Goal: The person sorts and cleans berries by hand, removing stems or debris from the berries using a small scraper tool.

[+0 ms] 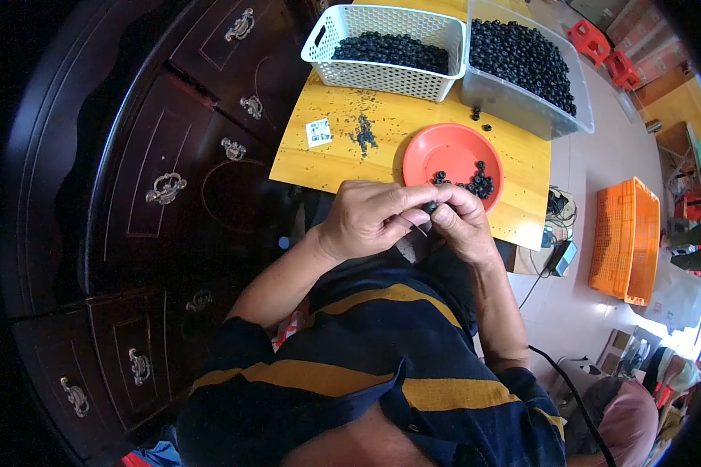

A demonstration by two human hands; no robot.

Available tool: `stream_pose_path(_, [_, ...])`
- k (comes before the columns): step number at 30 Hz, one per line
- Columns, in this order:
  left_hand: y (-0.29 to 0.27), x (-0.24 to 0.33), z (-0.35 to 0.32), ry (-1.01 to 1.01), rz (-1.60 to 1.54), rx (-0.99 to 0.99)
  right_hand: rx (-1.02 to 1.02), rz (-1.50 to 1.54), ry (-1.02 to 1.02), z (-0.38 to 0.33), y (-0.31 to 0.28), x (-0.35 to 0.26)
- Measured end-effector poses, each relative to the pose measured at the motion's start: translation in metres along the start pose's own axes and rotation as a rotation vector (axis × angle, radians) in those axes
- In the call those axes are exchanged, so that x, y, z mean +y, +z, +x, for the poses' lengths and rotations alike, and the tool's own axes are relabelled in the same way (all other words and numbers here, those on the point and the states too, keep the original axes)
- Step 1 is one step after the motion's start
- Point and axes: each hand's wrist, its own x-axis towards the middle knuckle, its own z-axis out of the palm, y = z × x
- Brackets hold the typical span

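Note:
Both hands meet in front of my body, over the near edge of the table. My left hand (370, 218) is closed, its thumb and fingers pinched around a thin metal tool (418, 226) whose narrow tip shows below the thumb. Between finger and thumb of my right hand (466, 224) sits a small round black part (430, 208), which the left fingertips also touch. Just beyond the hands lies a round red plastic plate (440, 144) with several black ring-shaped parts (481, 184) on it. The fingers partly hide the plate's near side.
A white perforated basket (382, 76) and a clear plastic bin (514, 109), both holding many black parts, stand at the far side of the yellow wooden table (308, 167). Black scraps (364, 136) lie near a small white card (318, 132). Dark drawers (160, 171) rise at left; an orange crate (623, 241) stands right.

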Motion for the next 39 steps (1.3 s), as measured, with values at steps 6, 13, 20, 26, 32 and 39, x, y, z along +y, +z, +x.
stream_pose_path(6, [0.002, -0.002, 0.0, 0.126, 0.128, -0.006, -0.013, -0.079, -0.019, 0.001, 0.0, -0.006])
stream_pose_path(13, [0.005, -0.005, -0.003, 0.278, 0.251, 0.069, -0.002, -0.003, -0.029, 0.0, 0.003, -0.007])
stream_pose_path(20, [0.003, 0.0, -0.001, -0.013, 0.011, -0.045, -0.007, 0.033, 0.046, 0.0, 0.003, -0.003])
stream_pose_path(26, [-0.012, -0.003, 0.007, -0.192, 0.097, -0.203, -0.119, 0.007, 0.058, 0.0, 0.002, -0.006])
stream_pose_path(32, [-0.013, -0.003, 0.008, -0.189, 0.159, -0.32, -0.141, -0.062, 0.117, 0.001, 0.0, -0.002])
stream_pose_path(39, [-0.012, -0.003, 0.008, -0.171, 0.192, -0.319, -0.16, -0.045, 0.092, 0.003, -0.003, 0.0])
